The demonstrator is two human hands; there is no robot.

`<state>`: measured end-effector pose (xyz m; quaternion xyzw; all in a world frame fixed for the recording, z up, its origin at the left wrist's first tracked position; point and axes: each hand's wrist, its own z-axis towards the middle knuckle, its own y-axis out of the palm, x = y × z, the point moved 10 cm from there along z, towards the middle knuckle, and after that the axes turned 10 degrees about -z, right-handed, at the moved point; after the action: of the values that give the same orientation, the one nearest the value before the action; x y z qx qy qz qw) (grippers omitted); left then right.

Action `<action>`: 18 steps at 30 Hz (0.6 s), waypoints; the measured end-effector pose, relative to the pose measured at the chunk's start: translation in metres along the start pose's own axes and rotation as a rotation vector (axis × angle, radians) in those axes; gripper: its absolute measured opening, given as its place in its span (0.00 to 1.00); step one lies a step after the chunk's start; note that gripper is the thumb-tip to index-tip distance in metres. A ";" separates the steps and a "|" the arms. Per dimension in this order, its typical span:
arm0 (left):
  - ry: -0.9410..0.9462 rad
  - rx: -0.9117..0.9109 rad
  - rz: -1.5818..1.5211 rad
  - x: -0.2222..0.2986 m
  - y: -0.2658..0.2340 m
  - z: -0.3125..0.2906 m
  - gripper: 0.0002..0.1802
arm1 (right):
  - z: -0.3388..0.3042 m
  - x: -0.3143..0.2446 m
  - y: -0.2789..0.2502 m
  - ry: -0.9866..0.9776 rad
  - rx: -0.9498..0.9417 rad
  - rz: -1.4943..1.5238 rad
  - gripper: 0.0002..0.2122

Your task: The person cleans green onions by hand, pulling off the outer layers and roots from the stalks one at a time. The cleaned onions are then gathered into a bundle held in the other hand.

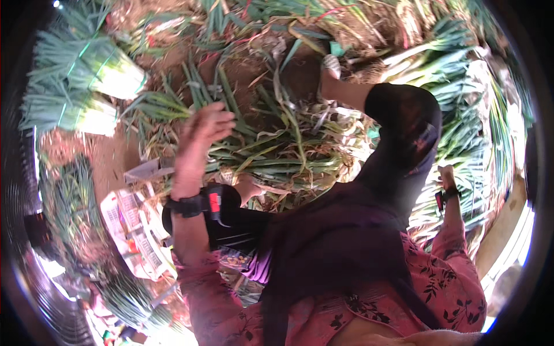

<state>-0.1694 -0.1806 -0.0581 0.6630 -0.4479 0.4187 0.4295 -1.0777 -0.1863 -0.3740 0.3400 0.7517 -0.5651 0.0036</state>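
Note:
My left hand [205, 130] is raised over the littered ground, its fingers stretched and slightly bent, with nothing seen in them. Just beyond it lie loose scallions [164, 106] with long green leaves. My right hand [446, 176] is at the near side of a big heap of scallions [470, 130] on the right. Its fingers look closed, but what they hold, if anything, is too small to make out. Each wrist wears a black strap with a red part. Stripped leaves [271, 153] cover the ground between my feet.
Tied scallion bundles [95, 115] with white ends stand at the far left. Beside my left forearm is a printed white and red bag [135, 230]. More scallions [72, 196] lie at the left. My bent right knee [404, 115] rises between my hands.

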 end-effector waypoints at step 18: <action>0.476 0.506 -0.436 0.061 -0.170 -0.076 0.22 | -0.270 -0.782 0.334 -1.369 -0.718 -0.188 0.09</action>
<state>-0.0050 -0.0844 -0.0125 0.7119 -0.0677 0.5564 0.4231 -0.2027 -0.3091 -0.2542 -0.1720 0.7446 -0.3690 0.5289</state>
